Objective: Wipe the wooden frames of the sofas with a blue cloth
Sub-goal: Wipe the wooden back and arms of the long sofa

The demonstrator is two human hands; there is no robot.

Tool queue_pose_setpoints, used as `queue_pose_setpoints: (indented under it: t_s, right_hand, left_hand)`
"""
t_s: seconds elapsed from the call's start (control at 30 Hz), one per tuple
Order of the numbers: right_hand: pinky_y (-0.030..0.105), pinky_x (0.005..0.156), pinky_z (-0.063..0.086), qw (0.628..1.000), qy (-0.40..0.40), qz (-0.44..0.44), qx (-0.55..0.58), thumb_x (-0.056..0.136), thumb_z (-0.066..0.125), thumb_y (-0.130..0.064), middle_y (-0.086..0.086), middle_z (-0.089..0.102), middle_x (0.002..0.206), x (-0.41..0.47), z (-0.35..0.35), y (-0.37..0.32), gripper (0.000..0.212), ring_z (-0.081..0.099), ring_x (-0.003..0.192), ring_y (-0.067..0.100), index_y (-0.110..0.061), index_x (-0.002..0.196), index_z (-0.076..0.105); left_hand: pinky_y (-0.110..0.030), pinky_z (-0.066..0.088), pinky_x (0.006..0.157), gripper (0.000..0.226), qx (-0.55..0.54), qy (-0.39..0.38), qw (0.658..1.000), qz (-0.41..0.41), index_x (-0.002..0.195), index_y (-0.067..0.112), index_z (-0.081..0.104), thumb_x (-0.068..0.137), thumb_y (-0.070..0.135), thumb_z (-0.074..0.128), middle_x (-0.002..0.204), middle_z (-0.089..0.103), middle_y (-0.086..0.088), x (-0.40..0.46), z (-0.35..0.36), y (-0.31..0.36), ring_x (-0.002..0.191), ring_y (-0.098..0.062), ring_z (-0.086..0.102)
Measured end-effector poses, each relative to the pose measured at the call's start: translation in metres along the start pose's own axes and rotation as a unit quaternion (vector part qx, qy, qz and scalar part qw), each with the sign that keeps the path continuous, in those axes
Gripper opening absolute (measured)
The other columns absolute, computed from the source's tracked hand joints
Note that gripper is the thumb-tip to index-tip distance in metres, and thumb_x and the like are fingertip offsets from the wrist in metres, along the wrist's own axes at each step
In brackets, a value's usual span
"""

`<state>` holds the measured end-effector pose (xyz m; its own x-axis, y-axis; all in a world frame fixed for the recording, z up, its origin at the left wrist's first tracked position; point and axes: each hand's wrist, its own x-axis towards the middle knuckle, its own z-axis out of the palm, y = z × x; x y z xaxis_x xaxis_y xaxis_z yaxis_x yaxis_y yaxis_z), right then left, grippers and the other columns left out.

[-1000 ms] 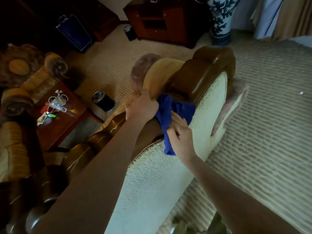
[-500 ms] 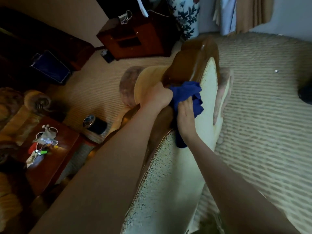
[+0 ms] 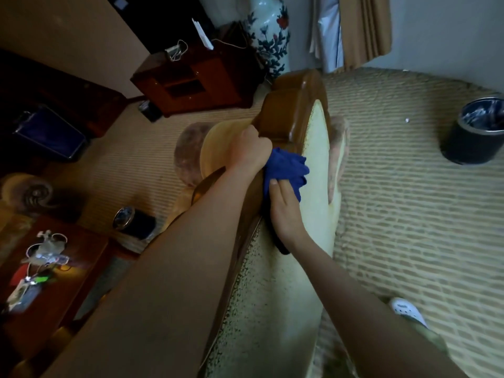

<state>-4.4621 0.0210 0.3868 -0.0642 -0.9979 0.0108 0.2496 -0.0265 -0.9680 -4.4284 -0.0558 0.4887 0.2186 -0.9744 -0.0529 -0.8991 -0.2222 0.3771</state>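
**Blue cloth at work on the sofa's carved top rail**

The blue cloth [image 3: 285, 170] sits bunched against the wooden frame [image 3: 293, 113] of the sofa, on the top rail of the backrest, just below the carved, rounded corner piece. It looks soft and thick, crumpled into folds, with a tail hanging down behind your right hand [image 3: 286, 214]. That hand presses the cloth to the wood with straight fingers [image 3: 278, 190] laid flat over it, not curled round it. Your left hand [image 3: 249, 151] is closed in a fist just beside the cloth, touching it, and grips the front edge of the rail where the wood meets the tan cushion [image 3: 218, 148]; whether it also pinches a fold of the cloth, you cannot tell from here.

By the look of it, you are mid-wipe on this sofa's upper rail. The glossy brown wood above the cloth, up over the scrolled corner, appears to be the next stretch. That move calls for keeping flat pressure while following the curve, and for keeping the cloth on the wood rather than the pale speckled upholstery [image 3: 272, 309] of the sofa's back, which lies right alongside it.

Beyond the sofa, a black bin [image 3: 473, 137] stands on the ribbed carpet [image 3: 409, 214] to the right, a dark wooden cabinet [image 3: 196, 80] and a painted vase [image 3: 268, 36] stand ahead, and a low table [image 3: 68, 282] strewn with small items stands to the left.
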Motion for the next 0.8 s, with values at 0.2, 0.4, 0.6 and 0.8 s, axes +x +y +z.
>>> queue_pose_setpoints:
  t_s: [0.2, 0.4, 0.6, 0.8]
  right_hand:
    - [0.034, 0.110, 0.029, 0.999, 0.022, 0.037, -0.022, 0.103, 0.031, -0.020, 0.003, 0.048, 0.136, 0.028, -0.010, 0.007, 0.034, 0.042, 0.126, 0.016, -0.015, 0.133, 0.045]
    - [0.021, 0.072, 0.034, 0.995, -0.003, 0.099, 0.028, 0.101, 0.037, -0.015, -0.005, 0.048, 0.080, -0.046, -0.003, 0.002, 0.027, 0.044, 0.070, -0.003, -0.023, 0.075, 0.043]
    - [0.024, 0.081, 0.031, 0.994, -0.004, 0.082, 0.067, 0.100, 0.037, -0.016, -0.019, 0.043, 0.082, -0.058, 0.004, -0.007, 0.019, 0.041, 0.080, -0.002, -0.025, 0.084, 0.042]
    - [0.031, 0.070, 0.030, 0.993, -0.075, -0.040, -0.076, 0.088, 0.038, -0.023, -0.005, 0.044, 0.069, 0.012, -0.003, -0.036, 0.024, 0.043, 0.070, 0.011, -0.015, 0.066, 0.043]
  left_hand:
    - [-0.018, 0.026, 0.056, 0.018, -0.034, -0.011, 0.999, -0.020, 0.093, 0.018, 0.055, 0.090, 0.008, 0.040, 0.079, 0.044, 0.010, 0.000, -0.002, 0.001, 0.066, -0.003, 0.036]
    - [-0.019, 0.028, 0.052, 0.026, -0.081, 0.000, 0.996, -0.038, 0.071, 0.020, 0.043, 0.089, 0.004, 0.036, 0.068, 0.038, 0.005, 0.005, -0.003, -0.004, 0.059, -0.006, 0.033]
    - [-0.016, 0.031, 0.052, 0.028, -0.109, 0.018, 0.993, -0.047, 0.076, 0.027, 0.046, 0.093, 0.007, 0.037, 0.070, 0.038, 0.010, 0.007, -0.001, -0.006, 0.060, -0.003, 0.034]
    - [-0.023, 0.045, 0.074, 0.022, -0.184, 0.126, 0.973, -0.062, 0.089, 0.016, 0.061, 0.091, 0.007, 0.040, 0.079, 0.051, 0.006, 0.010, -0.002, -0.010, 0.075, -0.009, 0.048]
